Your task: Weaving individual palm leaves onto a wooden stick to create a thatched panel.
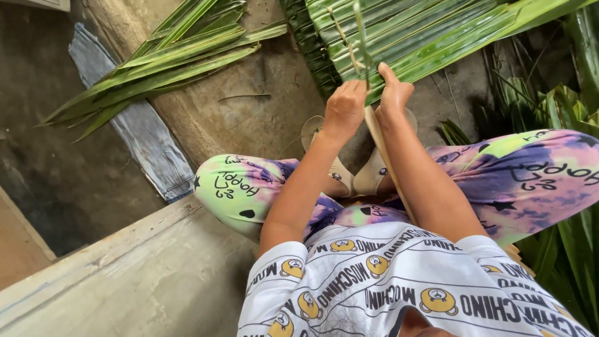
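My left hand (344,110) is closed around a thin green leaf strip (360,31) that runs up over a panel of folded palm leaves (424,31). My right hand (394,93) presses flat against the panel's near edge, beside a pale wooden stick (382,140) that runs down between my arms toward my lap. The leaves are folded over the stick in overlapping rows, tied with a tan strip. Both hands sit side by side, almost touching.
A loose bundle of long palm leaves (168,62) lies on the dirt floor at the upper left, over a strip of blue denim cloth (140,134). More leaves (571,237) lie at the right. A wooden plank edge (100,256) runs at lower left. Sandalled feet (362,175) rest below the hands.
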